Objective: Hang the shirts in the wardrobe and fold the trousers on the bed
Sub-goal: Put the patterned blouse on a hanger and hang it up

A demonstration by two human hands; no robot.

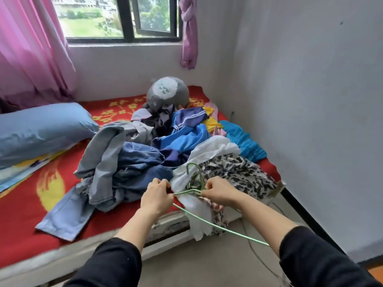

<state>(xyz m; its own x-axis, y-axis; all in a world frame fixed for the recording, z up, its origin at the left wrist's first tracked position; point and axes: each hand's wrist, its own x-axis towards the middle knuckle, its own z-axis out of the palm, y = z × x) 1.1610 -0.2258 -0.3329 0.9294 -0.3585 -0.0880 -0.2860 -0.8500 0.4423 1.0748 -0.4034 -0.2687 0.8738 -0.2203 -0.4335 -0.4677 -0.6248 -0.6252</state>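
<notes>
A pile of clothes (145,150) lies on the bed (22,220), with grey and blue trousers at its left and blue tops behind. At the near right edge sits a black-and-white patterned shirt (234,170) with white fabric (213,148) around it. A green wire hanger (209,221) pokes out of this shirt, its hook (193,168) standing above the cloth. My left hand (157,196) pinches the hanger's left shoulder. My right hand (219,190) grips the hanger's neck together with the shirt's collar.
A blue pillow (41,127) lies at the bed's left and a grey plush toy (165,94) at its head. The white wall (310,121) runs close along the right. Pink curtains (31,48) flank the window. A cable trails on the floor (207,264) by the bed.
</notes>
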